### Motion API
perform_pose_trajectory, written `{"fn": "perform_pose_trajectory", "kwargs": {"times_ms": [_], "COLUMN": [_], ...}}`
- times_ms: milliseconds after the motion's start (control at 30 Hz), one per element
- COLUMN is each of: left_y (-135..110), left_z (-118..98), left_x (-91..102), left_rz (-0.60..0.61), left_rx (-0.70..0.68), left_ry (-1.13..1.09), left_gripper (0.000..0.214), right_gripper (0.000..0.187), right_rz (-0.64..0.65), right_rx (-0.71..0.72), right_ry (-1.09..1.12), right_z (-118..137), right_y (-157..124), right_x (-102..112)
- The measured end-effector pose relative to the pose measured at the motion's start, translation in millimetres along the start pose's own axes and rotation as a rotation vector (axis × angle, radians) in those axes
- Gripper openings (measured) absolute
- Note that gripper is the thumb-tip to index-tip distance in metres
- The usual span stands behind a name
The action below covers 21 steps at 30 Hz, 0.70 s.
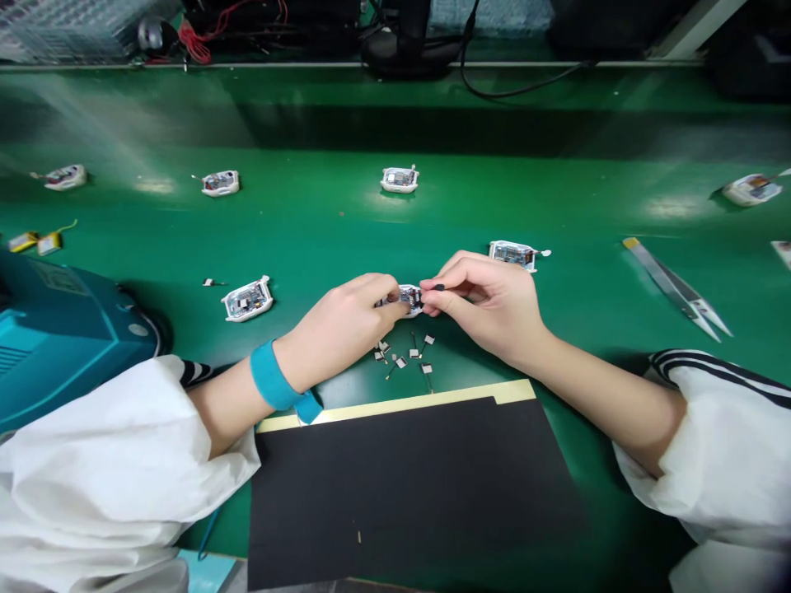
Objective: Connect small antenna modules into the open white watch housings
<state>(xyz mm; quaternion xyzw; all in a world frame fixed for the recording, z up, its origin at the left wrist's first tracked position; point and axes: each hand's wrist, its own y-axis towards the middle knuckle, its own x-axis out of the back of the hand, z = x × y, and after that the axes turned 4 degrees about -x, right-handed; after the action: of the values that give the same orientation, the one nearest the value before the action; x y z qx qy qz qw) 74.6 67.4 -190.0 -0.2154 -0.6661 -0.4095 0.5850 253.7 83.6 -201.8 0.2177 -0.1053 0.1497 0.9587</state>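
A small white housing with a circuit board inside [410, 301] sits at the middle of the green bench, partly hidden by my fingers. My left hand [349, 317] is closed on it from the left, fingertips at the board. At its right end, my right hand [491, 303] pinches a small black part [439, 287] between thumb and forefinger. Just below my hands lie several small parts with short leads [414, 354]. Another open housing [514, 255] stands behind my right hand, and one more [247, 299] is to the left of my left hand.
Further housings, such as one at the back [400, 179], stand along the bench. Tweezers [676, 288] lie at right. A teal machine [74, 329] is at left, near yellow battery-like packs [49, 242]. A black sheet [395, 486] with a yellow edge lies in front.
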Motion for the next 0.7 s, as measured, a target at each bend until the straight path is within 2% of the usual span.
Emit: {"fn": "perform_pose_trajectory", "kwargs": {"times_ms": [267,400,700], "left_y": [1.2,1.4,1.4], "left_z": [-0.2,-0.4,-1.1], "left_x": [1.9,1.3,0.7], "left_rz": [-0.003,-0.007,-0.006], "left_rx": [-0.003,-0.001,0.008], "left_ry": [0.005,-0.001,-0.024], "left_gripper": [0.024,0.023,0.022], "right_gripper": [0.015,0.017,0.022], "right_rz": [-0.022,-0.026,0.016], "right_rx": [0.168,0.225,0.220], "right_ry": [-0.299,-0.317,-0.284], "right_z": [1.5,-0.2,-4.6], "right_y": [-0.7,-0.7,3.1], "right_x": [0.1,-2.3,-3.4]}}
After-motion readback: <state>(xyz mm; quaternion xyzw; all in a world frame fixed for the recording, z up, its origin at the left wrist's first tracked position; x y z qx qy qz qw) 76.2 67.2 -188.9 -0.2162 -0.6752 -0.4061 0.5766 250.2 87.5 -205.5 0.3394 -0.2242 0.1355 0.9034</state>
